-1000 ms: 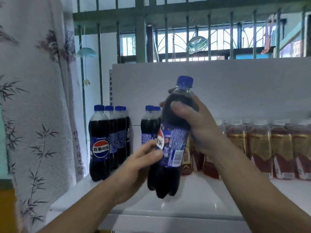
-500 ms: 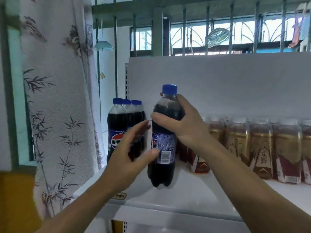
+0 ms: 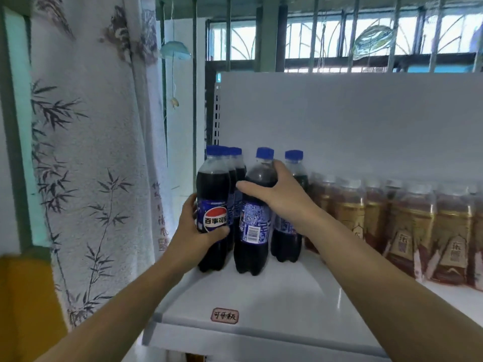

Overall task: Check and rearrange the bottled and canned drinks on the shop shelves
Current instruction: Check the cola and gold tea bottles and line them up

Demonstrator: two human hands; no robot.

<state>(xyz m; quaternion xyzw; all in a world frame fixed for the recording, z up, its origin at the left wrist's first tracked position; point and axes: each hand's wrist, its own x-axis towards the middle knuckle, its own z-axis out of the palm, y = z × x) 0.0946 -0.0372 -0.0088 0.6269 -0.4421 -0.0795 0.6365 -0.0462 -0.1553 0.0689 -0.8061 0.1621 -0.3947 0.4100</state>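
On the white shelf point(image 3: 274, 304), brown tea bottles point(image 3: 413, 226) line up to the right of the upright, barcode-facing Pepsi bottle point(image 3: 252, 226). The right hand point(image 3: 285, 197) grips its shoulder. Just left of it, the left hand point(image 3: 193, 236) curls round the logo-facing Pepsi bottle point(image 3: 213, 189).

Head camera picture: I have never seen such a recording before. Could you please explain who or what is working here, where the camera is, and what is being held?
There is no machine here. These are a person's two bare hands, and the only camera sits on the person's head, looking forward and down. On the white shelf, cola bottles stand at the left and brown bottles at the right. The left hand grips the front cola bottle, logo outward. The right hand grips the neighbouring cola bottle, barcode towards us. Both appear to stand on the shelf.
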